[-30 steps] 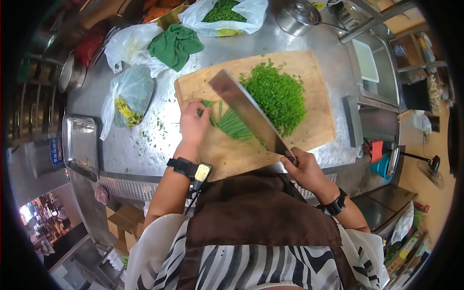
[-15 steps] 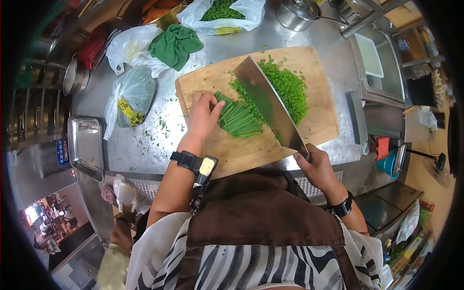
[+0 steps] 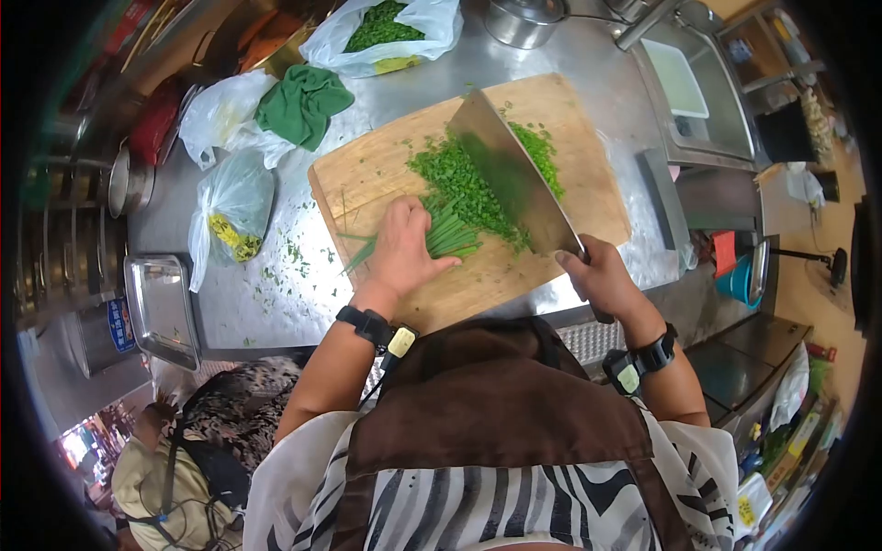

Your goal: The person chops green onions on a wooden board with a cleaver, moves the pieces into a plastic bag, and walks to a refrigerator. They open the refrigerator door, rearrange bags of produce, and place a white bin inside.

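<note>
1. Partly hidden: the uncut chive stalks (image 3: 443, 235) are covered at their near ends by the left hand (image 3: 404, 250), which is pressed flat on them with fingers curled over the bundle; only the cut ends are seen.
2. The cleaver (image 3: 514, 179) handle is fully concealed inside the right hand (image 3: 595, 274), whose fingers are wrapped tight around it. The blade is tilted, and part of the chopped chive pile (image 3: 464, 179) is masked behind it.
3. The blade edge's contact with the board cannot be made out.
4. Both things are located mid cutting board (image 3: 367, 174), the stalks just left of the blade, the pile touching it.
5. Writing: a blue label (image 3: 118, 321) on a metal container at the left is noted; its characters cannot be read. Bag (image 3: 234, 207) print is illegible.
6. Edges: the board's near edge lies close to the steel counter (image 3: 276, 294) rim. Bare board is seen left of the stalks and at the far right corner.
7. A steel tray (image 3: 161, 308) sits at the counter's left edge; a green cloth (image 3: 303, 101) lies beyond the board, apart from it.
</note>
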`<state>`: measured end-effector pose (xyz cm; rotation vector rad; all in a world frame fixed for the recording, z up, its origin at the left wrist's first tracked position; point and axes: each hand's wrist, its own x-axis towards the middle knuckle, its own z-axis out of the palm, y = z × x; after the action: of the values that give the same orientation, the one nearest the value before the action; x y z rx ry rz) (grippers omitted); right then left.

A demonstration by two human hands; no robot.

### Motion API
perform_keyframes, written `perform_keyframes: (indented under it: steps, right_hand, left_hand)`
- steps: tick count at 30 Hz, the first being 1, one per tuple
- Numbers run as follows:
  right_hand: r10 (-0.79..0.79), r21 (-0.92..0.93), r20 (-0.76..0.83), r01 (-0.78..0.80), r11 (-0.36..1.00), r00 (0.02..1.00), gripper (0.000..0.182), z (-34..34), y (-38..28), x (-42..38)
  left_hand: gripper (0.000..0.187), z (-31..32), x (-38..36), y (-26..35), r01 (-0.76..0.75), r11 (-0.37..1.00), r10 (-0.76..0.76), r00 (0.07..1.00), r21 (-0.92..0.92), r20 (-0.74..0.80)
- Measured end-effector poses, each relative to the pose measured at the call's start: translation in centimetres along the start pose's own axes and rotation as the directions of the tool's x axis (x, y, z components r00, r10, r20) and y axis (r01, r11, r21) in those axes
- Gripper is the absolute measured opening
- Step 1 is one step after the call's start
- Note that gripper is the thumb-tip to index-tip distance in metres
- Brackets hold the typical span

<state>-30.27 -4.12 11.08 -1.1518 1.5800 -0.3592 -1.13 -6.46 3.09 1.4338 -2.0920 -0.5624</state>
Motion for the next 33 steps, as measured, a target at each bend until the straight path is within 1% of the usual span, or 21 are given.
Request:
perform_keyframes:
  steps: [1,4,5,6,7,8,9,10,11,12,14,19,21,25,28,30,33]
  right_hand:
    - [0.000,0.035,0.003,0.000,0.999,1.000,0.022,-0.1,0.0,0.3]
    - [0.000,0.093,0.011,-0.001,0.996,1.000,0.024,-0.1,-0.2,-0.1]
    - [0.000,0.094,0.014,-0.001,0.996,1.000,0.024,0.0,0.3,-0.3]
    - [-0.103,-0.003,-0.003,0.103,0.995,0.995,0.024,0.2,1.0,-0.5]
    - [-0.207,-0.102,-0.010,0.205,0.974,0.978,0.024,0.3,1.3,-0.8]
    - [-0.208,-0.102,-0.008,0.206,0.973,0.978,0.024,0.4,1.2,-1.3]
    - [-0.231,-0.195,-0.003,0.226,0.954,0.973,0.024,0.7,0.4,-2.0]
    - [-0.254,-0.287,0.003,0.244,0.926,0.967,0.024,1.0,-0.2,-2.5]
    - [-0.261,-0.334,0.028,0.256,0.907,0.965,0.021,1.2,-0.3,-2.7]
    - [-0.264,-0.336,0.030,0.259,0.906,0.964,0.021,1.4,-0.2,-2.8]
    - [-0.328,-0.450,0.034,0.308,0.838,0.944,0.021,2.0,0.1,-2.8]
    - [-0.309,-0.501,0.035,0.284,0.817,0.950,0.023,3.0,0.5,-2.6]
    - [-0.308,-0.524,0.061,0.293,0.799,0.949,0.024,3.3,0.3,-2.4]
    - [-0.296,-0.546,0.112,0.308,0.779,0.949,0.025,3.9,-0.1,-2.6]
    - [-0.316,-0.564,0.127,0.330,0.757,0.940,0.025,4.2,-0.3,-2.7]
    - [-0.317,-0.559,0.129,0.334,0.759,0.939,0.025,4.3,-0.3,-2.7]
    - [-0.297,-0.550,0.136,0.321,0.771,0.945,0.026,4.5,-0.1,-2.6]
  left_hand:
    - [0.061,0.1,0.0,0.1,-0.006,1.000,0.006,1.000,0.002,0.004]
    - [0.056,0.4,0.2,0.1,-0.029,0.999,0.030,0.999,0.045,-0.023]
    - [0.052,0.6,0.0,-0.2,-0.019,0.998,0.020,1.000,0.054,-0.023]
    - [0.048,0.7,0.0,-0.3,-0.006,0.998,0.008,1.000,0.063,-0.024]
    - [0.048,0.7,-0.1,-0.3,-0.003,0.998,0.004,1.000,0.065,-0.025]
    - [0.042,0.8,-0.1,-0.3,0.000,0.999,0.002,0.999,0.050,-0.041]
    - [0.037,0.9,-0.1,-0.3,0.002,0.999,0.000,0.998,0.034,-0.057]
    - [0.037,1.0,-0.2,-0.4,0.003,0.999,-0.001,0.998,0.034,-0.060]
    - [0.034,1.2,-0.3,-0.5,0.017,1.000,-0.017,0.997,0.000,-0.073]
    - [0.031,1.2,-0.4,-0.6,0.031,0.999,-0.034,0.996,-0.034,-0.086]
    - [0.030,1.0,-0.9,-0.4,0.043,0.998,-0.046,0.995,-0.038,-0.085]
    - [0.030,1.1,-2.1,-0.1,0.075,0.997,-0.076,0.990,-0.014,-0.116]
    - [0.030,0.9,-2.2,0.1,0.064,0.998,-0.068,0.986,-0.030,-0.150]
    - [0.029,0.8,-2.4,0.1,0.071,0.996,-0.077,0.983,-0.046,-0.168]
    - [0.028,0.8,-2.7,-0.2,0.082,0.995,-0.090,0.985,-0.058,-0.146]
    - [0.027,0.8,-2.6,-0.4,0.023,0.999,-0.029,0.990,-0.049,-0.140]
    - [0.025,0.6,-2.6,-0.4,0.057,0.994,-0.070,0.989,-0.096,-0.129]
